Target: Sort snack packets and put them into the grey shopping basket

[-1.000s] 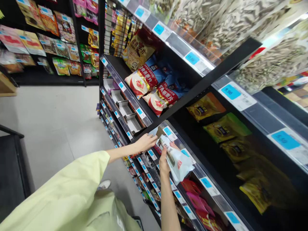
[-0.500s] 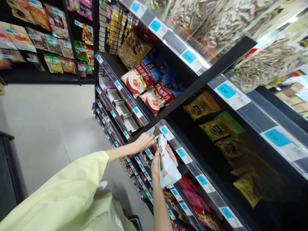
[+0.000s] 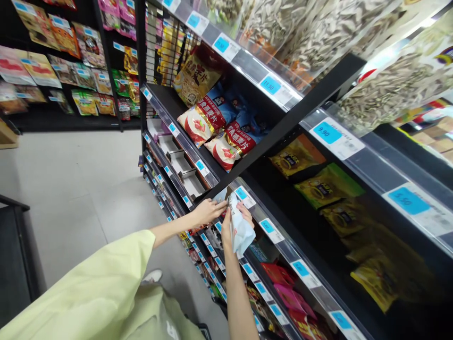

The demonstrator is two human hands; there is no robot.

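Observation:
A light blue snack bag [image 3: 241,231] with dark print is gripped in my right hand [image 3: 228,222], thumb on the near side and fingers round the far side. My left hand [image 3: 209,211] is beside the bag's upper end, its fingers stretched out towards it; whether they touch the bag or the shelf behind cannot be made out. Another pale blue packet [image 3: 221,195] shows partly just above my left fingertips, at the shelf opening. Both hands are at the front edge of a shelf, close to a price label [image 3: 242,192].
Red, white and blue oatmeal bags [image 3: 208,115] lie on the shelf above. Open white boxes [image 3: 194,183] line a lower shelf. Yellow packets [image 3: 320,189] lie deeper to the right. A slanting black shelf post [image 3: 283,127] crosses the view. Grey floor [image 3: 81,174] spreads to the left.
The light blue bag and my right hand have shifted slightly up and left, the bag tilting away. My left hand's fingers have gone from curled to stretched out.

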